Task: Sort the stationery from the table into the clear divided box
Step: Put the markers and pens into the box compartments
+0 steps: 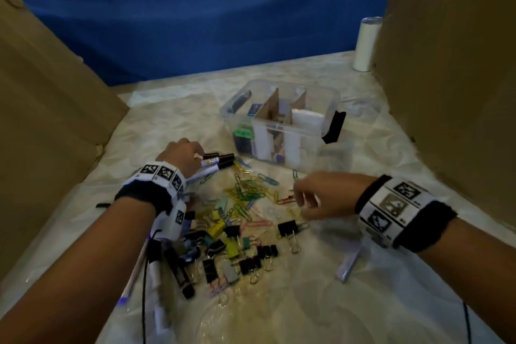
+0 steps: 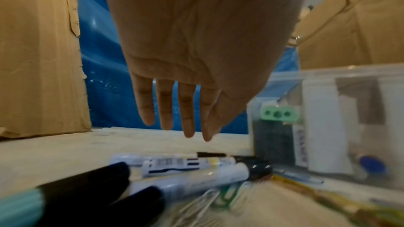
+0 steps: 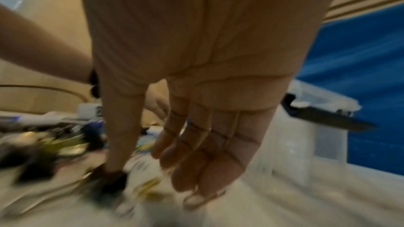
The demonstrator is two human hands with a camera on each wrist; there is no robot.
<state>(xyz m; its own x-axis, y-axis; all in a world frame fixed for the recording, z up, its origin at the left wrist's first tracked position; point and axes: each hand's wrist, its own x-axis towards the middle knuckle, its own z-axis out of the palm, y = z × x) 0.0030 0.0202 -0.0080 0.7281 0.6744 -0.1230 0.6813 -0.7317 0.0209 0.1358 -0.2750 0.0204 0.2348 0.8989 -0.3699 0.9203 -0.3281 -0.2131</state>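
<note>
While the clear divided box sits rigid at the far side of the table, our left hand hovers with straight fingers over the markers: stiff, light, likely to roll, best pinched mid-barrel. Our right hand hangs relaxed, holding nothing, above the paper clips, thin, slippery, probably tangled.

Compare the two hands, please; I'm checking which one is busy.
The left hand hangs flat with straight fingers above the markers; the right hand reaches with loosely curled fingers over the paper clips. Both look empty.
</note>
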